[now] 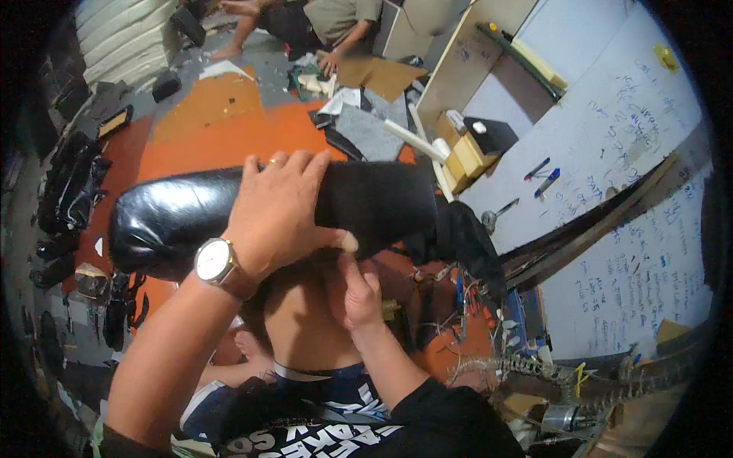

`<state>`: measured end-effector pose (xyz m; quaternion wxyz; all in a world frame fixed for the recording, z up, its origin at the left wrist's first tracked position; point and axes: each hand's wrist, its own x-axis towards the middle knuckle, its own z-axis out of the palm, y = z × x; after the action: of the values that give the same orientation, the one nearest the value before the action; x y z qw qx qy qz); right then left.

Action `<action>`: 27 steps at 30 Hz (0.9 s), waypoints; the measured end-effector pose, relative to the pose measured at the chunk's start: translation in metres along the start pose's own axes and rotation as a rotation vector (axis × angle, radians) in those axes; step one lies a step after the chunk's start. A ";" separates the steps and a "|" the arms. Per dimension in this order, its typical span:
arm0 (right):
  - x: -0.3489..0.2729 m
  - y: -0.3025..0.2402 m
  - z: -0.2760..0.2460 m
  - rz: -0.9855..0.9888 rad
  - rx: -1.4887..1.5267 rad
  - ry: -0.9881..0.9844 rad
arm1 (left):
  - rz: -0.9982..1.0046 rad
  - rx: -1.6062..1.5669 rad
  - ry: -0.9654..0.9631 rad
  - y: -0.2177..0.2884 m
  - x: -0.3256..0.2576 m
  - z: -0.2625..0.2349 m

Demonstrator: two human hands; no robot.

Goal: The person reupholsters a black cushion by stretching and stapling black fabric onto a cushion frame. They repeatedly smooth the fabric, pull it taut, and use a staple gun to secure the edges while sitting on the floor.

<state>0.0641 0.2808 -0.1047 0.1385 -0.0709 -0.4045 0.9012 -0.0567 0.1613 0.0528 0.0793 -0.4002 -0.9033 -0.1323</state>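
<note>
The black padded piece [183, 217] had a glossy, leather-like skin, smooth on top and puckered at its left end. Toward the far edge of the floor [229, 137], whose orange surface looked worn and mostly matt, a grey sheet [366, 136] resembled rough felt; the pale slabs [126, 42] at its far left corner looked like soft, matt foam. The white board [588, 237] looked smooth. A block [467, 162] at its left edge looked like bare wood; a coiled spring [641, 372] near its closest edge was shiny metal.
</note>
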 end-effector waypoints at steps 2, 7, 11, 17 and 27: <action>0.001 0.000 -0.032 0.067 -0.318 0.014 | -0.023 0.030 0.022 0.004 -0.004 0.008; -0.016 0.036 -0.164 -0.164 -0.966 0.176 | -0.012 0.088 0.090 -0.009 0.014 0.018; -0.077 0.086 -0.268 0.430 -1.573 0.540 | -0.026 0.128 0.031 -0.032 0.058 0.018; -0.125 0.149 -0.328 0.563 -1.970 0.630 | -0.014 0.139 -0.001 -0.057 0.094 0.023; -0.051 0.050 -0.279 0.568 -0.754 0.603 | -0.048 0.154 0.016 -0.056 0.098 0.029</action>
<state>0.1696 0.4313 -0.3265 -0.0350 -0.4762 -0.6064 0.6358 -0.1645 0.2027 0.0398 0.1139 -0.3703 -0.9194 -0.0674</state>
